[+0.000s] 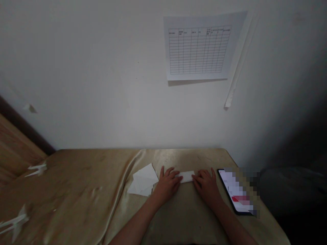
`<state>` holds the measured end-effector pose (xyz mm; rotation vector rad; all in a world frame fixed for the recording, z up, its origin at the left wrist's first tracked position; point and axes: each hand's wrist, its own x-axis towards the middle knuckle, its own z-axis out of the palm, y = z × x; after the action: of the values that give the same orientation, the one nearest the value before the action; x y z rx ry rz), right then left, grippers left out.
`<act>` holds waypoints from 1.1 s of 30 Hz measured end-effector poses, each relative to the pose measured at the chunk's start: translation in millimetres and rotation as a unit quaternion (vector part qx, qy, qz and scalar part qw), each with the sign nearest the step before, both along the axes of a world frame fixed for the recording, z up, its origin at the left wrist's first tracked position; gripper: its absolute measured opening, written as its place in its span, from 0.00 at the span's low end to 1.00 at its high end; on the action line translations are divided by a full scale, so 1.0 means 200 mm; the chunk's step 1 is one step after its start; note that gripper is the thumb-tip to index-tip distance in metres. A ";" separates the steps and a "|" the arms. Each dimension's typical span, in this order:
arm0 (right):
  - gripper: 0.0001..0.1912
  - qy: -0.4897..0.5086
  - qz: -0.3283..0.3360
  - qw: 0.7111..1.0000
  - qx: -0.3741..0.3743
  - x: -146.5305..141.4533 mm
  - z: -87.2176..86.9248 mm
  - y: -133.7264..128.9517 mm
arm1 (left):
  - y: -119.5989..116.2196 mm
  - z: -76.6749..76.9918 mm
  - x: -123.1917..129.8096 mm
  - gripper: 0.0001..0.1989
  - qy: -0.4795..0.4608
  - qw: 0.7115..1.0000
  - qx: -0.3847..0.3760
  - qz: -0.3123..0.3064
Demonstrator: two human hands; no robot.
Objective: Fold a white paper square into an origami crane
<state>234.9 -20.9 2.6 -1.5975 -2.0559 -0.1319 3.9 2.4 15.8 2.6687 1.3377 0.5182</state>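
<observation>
1 folded white paper on tan cloth; left hand at its 9 o'clock, right hand at its 3. Fingertips of each hold 1 end; outer fingers spread. Loose sheets beyond left hand, 9 o'clock; phone, 3–4 o'clock.

A small, white, oblong piece of paper lies flat on the table covered in shiny gold cloth, short of the far edge and toward the far right corner, its long sides nearly parallel to that edge, both ends partly hidden.
</observation>
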 end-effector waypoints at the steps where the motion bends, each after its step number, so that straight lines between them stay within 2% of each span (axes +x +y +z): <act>1: 0.10 -0.001 -0.001 1.000 -0.001 0.00 0.00 0.00 | 0.00 0.00 0.00 0.15 0.000 1.000 0.001 0.001; 9: 0.10 -0.004 0.002 1.000 -0.014 0.00 0.02 -0.01 | 0.01 -0.03 -0.01 0.15 -0.007 1.000 0.019 0.003; 18: 0.12 -0.015 0.000 1.000 -0.007 0.00 0.01 -0.01 | -0.01 0.01 0.00 0.16 0.001 1.000 0.009 0.010; 33: 0.12 -0.020 -0.010 1.000 -0.008 -0.01 0.02 -0.01 | -0.01 0.00 0.01 0.16 0.000 1.000 0.005 0.020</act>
<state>232.5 -22.2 6.1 -1.6368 -2.0772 -0.1574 6.5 0.7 15.9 2.6544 1.3957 0.5304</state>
